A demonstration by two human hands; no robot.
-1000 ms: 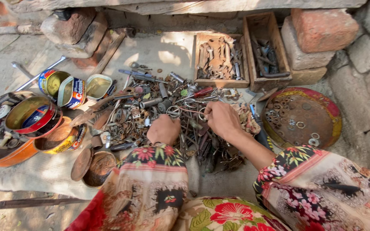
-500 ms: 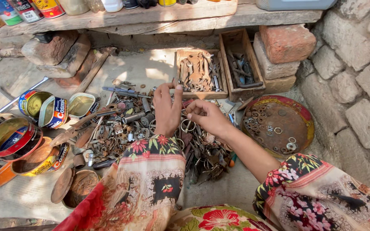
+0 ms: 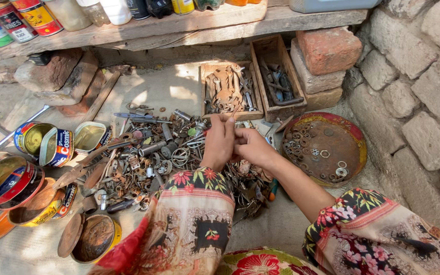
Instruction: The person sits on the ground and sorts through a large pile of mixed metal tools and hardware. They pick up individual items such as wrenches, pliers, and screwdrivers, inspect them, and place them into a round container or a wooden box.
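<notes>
Concrete ground outdoors, wooden shelf [image 3: 179,23] along the far side on bricks. Scrap-metal pile [image 3: 148,153] centre: rusty bolts, rings, springs, brackets, mixed grey and brown. Left hand [image 3: 219,142] and right hand [image 3: 250,145] meet over the pile's far-right part, fingertips pinched together on something small; can't tell what. Open tins [image 3: 42,145] to the left, round rusty tray [image 3: 327,147] with washers to the right. Versus 0.5 s ago: hands drawn closer together, touching; view tilted up.
</notes>
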